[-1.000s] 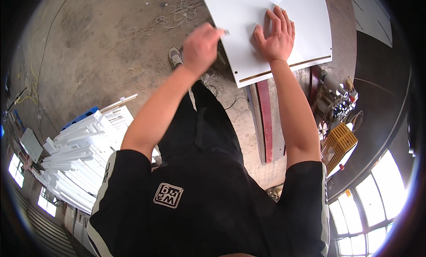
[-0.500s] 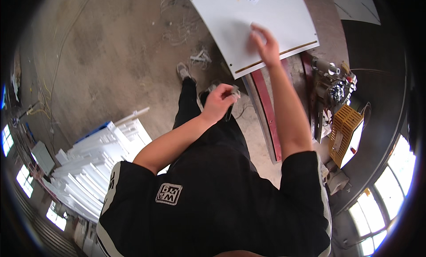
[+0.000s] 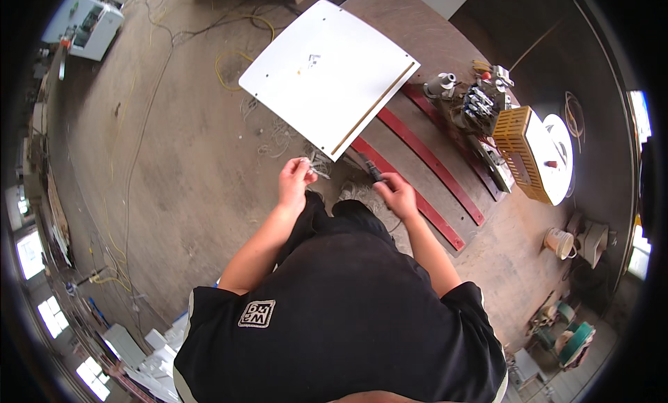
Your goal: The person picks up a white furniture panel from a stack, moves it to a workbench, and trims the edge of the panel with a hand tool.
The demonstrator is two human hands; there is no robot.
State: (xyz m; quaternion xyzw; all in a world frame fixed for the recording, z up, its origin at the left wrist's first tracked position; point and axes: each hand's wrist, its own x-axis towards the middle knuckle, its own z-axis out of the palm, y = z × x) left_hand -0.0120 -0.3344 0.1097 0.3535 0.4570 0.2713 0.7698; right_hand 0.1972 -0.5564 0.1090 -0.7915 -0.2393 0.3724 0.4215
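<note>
My left hand [image 3: 295, 182] is closed in a pinch, with small shiny pieces [image 3: 318, 171] sticking out past the fingertips; their exact kind is too small to tell. In my closed right hand [image 3: 398, 196] is a dark, slim, screwdriver-like tool [image 3: 374, 169], its tip pointing up and left toward the panel. Just beyond both hands lies a white panel [image 3: 330, 69], with a brown slot along its right-hand edge and small dark holes near its edges. Neither hand touches the panel.
The panel rests on a brown table [image 3: 379, 13] with red strips [image 3: 417, 152]. At right stand metal fittings [image 3: 480, 100], a yellow basket [image 3: 516, 149] and a white bucket [image 3: 559, 243]. Cables and a yellow hose [image 3: 226, 69] lie on the concrete floor [image 3: 188, 159].
My right hand has come back from over the panel and now holds the dark tool, which hung below my left hand before. My left hand has moved left. The view has turned.
</note>
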